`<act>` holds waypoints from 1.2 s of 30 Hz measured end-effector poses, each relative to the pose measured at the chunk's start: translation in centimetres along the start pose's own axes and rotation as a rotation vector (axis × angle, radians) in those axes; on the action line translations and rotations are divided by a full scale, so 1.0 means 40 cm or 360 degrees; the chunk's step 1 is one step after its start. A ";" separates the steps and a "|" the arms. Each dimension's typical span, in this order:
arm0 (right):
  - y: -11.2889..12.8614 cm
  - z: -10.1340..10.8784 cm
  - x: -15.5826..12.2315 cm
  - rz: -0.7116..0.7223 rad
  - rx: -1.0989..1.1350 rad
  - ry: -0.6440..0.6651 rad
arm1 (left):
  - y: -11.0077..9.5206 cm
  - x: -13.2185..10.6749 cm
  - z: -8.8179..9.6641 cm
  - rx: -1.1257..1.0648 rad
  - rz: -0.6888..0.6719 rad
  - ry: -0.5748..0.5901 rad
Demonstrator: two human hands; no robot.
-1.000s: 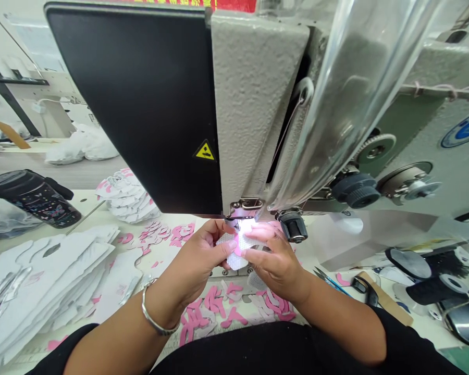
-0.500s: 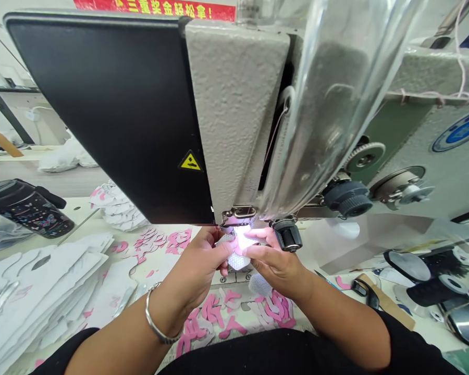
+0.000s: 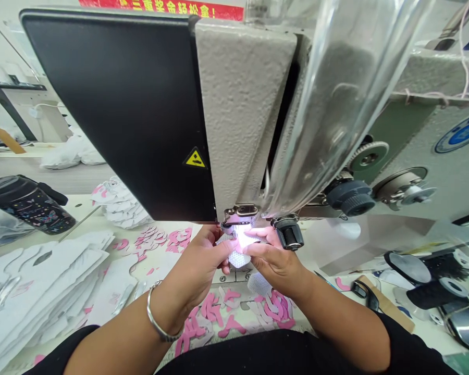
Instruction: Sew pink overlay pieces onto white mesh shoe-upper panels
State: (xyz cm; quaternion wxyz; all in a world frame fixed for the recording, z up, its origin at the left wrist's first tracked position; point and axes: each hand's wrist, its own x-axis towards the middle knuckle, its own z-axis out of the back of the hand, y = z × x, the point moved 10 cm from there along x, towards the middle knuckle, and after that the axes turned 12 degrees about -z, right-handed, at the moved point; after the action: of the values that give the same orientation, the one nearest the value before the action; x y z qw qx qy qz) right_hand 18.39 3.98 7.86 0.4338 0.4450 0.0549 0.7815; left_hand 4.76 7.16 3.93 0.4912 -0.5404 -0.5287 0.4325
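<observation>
A sewing machine [image 3: 242, 114] fills the upper middle, its needle area brightly lit. Beneath it lies a small white mesh fabric piece [image 3: 239, 259] with a pinkish layer on top, washed out by the lamp. My left hand [image 3: 214, 250] pinches the piece from the left, thumb on top. From the right, my right hand [image 3: 271, 255] has thumb and fingers closed on the same piece, close to the needle area. The needle tip is lost in the glare.
Pink and white cut pieces [image 3: 230, 325] lie in front of the machine. Stacked white panels [image 3: 42, 281] and a dark tumbler [image 3: 29, 203] stand at left. On the right are small scissors [image 3: 365, 294] and a black thread spool [image 3: 433, 294]. A black roller guide [image 3: 288, 233] hangs beside my right hand.
The view has shifted slightly, so the machine head appears a little further right. Both hands keep their hold on the fabric piece, with hardly any movement.
</observation>
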 end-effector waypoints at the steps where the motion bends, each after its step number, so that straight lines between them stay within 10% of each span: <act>1: -0.001 0.001 0.002 -0.0009 -0.0001 -0.0006 | 0.000 0.001 0.001 -0.0005 -0.0005 -0.0005; 36: -0.013 -0.018 0.002 -0.0058 -0.0235 0.0009 | 0.021 0.025 0.026 0.0016 0.0034 -0.0019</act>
State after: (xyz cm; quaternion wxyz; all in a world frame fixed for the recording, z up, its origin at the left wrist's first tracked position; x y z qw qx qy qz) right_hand 18.17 4.56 7.26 0.4793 0.4084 0.0064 0.7768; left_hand 3.94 8.27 3.00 0.4861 -0.5409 -0.5237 0.4437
